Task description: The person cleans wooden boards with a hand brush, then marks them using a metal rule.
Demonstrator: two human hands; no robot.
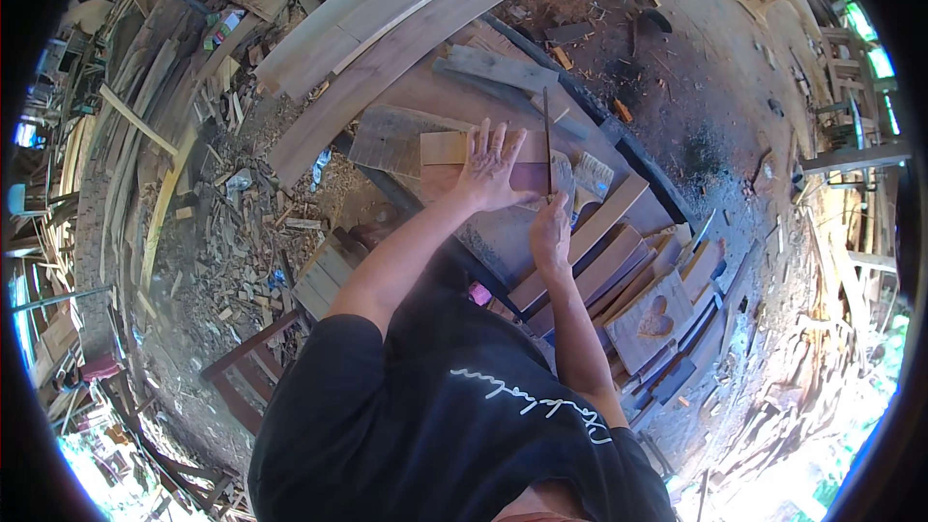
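Note:
My left hand point(491, 170) lies flat with fingers spread across two short wooden pieces side by side, a paler board point(443, 147) and a reddish board point(441, 179). At their right end, my right hand point(551, 237) is closed round the near end of a long, thin, dark file point(547, 135). The file points away from me, alongside the boards' end edge; whether it touches the wood I cannot tell. Its handle is hidden in my fist. Under the boards is a worn wooden block point(387, 140) on the workbench point(406, 97).
Long planks point(377, 14) lie beyond the bench to the left. On the right, near me, stacked wood strips point(609, 246) sit beside a board with a heart-shaped hollow point(657, 317). A grey plank point(503, 68) lies farther back. Wood scraps point(242, 261) litter the floor.

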